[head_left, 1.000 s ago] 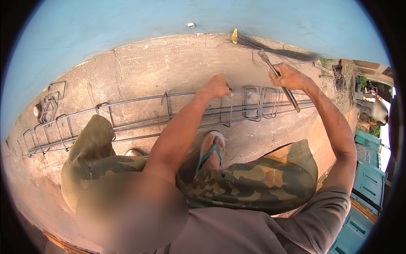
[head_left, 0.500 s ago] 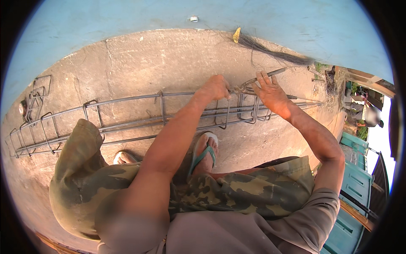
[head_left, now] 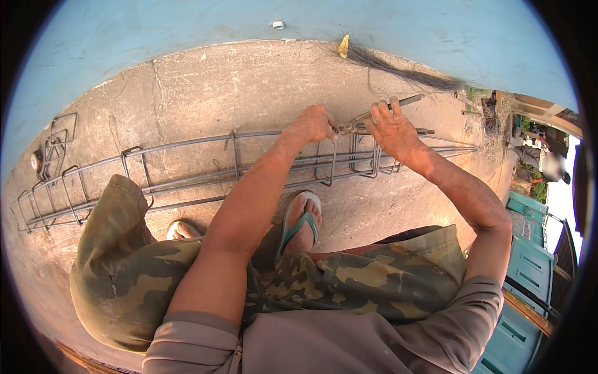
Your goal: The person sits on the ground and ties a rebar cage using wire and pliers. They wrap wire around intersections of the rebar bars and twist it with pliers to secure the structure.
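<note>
A long cage of steel bars (head_left: 187,143) with bent square stirrups lies across the ground in front of me. My left hand (head_left: 311,124) is closed at the cage's far bar, gripping the top corner of a stirrup (head_left: 332,163); its fingertips are partly hidden. Just right of it are the jaws of pincers (head_left: 346,128), close against the bar. My right hand (head_left: 395,132) holds the pincers, whose two long handles are spread apart. Its fingers curl over the upper handle, and the lower handle passes under the palm.
A bundle of thin tie wire (head_left: 405,75) with a yellow tag lies beyond the cage, beside a blue surface (head_left: 187,22). Loose stirrups (head_left: 57,140) rest at the far left. My sandalled foot (head_left: 302,221) is beside the cage. Teal panels (head_left: 526,274) stand at right, with another person (head_left: 548,163) farther off.
My right hand's fingers have gone from stretched out to curled over the upper handle. The left hand has shifted slightly and stays closed at the bar.
</note>
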`<state>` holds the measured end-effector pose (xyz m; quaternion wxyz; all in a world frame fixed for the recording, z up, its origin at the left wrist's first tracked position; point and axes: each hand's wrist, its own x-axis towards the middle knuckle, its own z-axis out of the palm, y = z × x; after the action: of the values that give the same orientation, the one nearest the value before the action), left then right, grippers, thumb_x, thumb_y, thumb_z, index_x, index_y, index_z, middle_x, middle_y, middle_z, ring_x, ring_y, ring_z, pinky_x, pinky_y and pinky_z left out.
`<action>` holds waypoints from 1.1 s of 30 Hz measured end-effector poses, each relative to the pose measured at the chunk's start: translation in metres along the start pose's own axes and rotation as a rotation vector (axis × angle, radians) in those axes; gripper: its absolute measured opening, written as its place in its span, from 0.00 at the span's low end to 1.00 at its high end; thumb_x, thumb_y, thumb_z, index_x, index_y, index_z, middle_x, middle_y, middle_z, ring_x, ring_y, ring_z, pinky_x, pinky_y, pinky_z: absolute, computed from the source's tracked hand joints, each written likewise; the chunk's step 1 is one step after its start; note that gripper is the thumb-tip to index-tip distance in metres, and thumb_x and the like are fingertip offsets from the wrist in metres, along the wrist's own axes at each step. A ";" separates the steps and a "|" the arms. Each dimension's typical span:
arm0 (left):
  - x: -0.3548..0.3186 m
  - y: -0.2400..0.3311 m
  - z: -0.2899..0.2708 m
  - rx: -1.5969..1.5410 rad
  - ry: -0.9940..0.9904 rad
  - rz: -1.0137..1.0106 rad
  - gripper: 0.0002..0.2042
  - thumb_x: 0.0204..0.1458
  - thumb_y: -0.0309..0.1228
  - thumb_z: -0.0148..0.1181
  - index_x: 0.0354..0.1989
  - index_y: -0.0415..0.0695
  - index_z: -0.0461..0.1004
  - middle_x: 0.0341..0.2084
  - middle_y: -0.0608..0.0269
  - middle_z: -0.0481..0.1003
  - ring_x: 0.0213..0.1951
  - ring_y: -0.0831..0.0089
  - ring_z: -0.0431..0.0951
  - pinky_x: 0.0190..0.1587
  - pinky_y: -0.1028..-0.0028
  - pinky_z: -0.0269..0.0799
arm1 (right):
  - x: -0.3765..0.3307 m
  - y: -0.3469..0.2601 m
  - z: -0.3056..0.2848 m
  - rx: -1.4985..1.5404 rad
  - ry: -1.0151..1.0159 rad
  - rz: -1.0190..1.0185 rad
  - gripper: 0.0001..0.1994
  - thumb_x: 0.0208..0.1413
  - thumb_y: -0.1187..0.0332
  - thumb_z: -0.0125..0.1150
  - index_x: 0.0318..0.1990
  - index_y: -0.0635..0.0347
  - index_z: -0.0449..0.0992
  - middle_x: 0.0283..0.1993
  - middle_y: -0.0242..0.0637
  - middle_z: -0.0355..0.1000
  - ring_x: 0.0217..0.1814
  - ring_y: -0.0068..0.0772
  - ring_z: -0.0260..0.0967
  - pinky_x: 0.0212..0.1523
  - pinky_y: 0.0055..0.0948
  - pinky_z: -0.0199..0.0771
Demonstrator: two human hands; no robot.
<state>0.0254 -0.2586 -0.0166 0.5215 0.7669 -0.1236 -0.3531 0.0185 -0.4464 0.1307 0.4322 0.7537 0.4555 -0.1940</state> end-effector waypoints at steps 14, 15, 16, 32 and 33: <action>-0.011 0.011 -0.004 0.105 -0.003 -0.044 0.18 0.42 0.33 0.72 0.43 0.40 0.82 0.43 0.49 0.80 0.46 0.56 0.79 0.50 0.65 0.73 | 0.035 0.039 -0.007 0.587 -0.279 0.054 0.12 0.55 0.76 0.52 0.47 0.62 0.73 0.42 0.47 0.76 0.49 0.43 0.75 0.48 0.40 0.78; -0.011 0.009 0.005 0.188 0.061 -0.003 0.22 0.41 0.33 0.73 0.47 0.40 0.79 0.46 0.49 0.78 0.49 0.56 0.76 0.53 0.64 0.71 | 0.034 0.041 -0.008 0.641 -0.313 0.067 0.11 0.54 0.76 0.53 0.45 0.64 0.75 0.41 0.47 0.77 0.47 0.43 0.76 0.46 0.40 0.79; -0.007 0.010 0.013 0.271 0.123 0.066 0.26 0.41 0.33 0.73 0.51 0.41 0.77 0.50 0.49 0.75 0.53 0.55 0.74 0.55 0.63 0.69 | 0.032 0.046 -0.006 0.680 -0.338 0.068 0.10 0.52 0.77 0.53 0.41 0.65 0.77 0.39 0.48 0.77 0.44 0.45 0.77 0.41 0.41 0.79; 0.018 0.071 0.065 0.148 0.300 0.230 0.22 0.43 0.26 0.70 0.44 0.34 0.66 0.29 0.46 0.77 0.34 0.53 0.80 0.41 0.59 0.73 | 0.022 0.070 -0.027 0.803 -0.507 0.024 0.13 0.48 0.65 0.68 0.41 0.58 0.80 0.32 0.40 0.79 0.32 0.36 0.76 0.32 0.37 0.75; 0.027 0.062 0.054 0.041 0.239 0.255 0.20 0.43 0.26 0.69 0.43 0.34 0.67 0.29 0.46 0.77 0.35 0.52 0.80 0.40 0.59 0.74 | 0.019 0.068 -0.027 0.675 -0.346 0.007 0.12 0.48 0.65 0.68 0.41 0.57 0.80 0.32 0.39 0.79 0.32 0.35 0.76 0.33 0.37 0.75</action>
<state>0.0197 -0.3379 0.0163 0.5572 0.7920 -0.1641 -0.1878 0.0837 -0.4293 0.1651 0.2307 0.8114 0.2837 -0.4560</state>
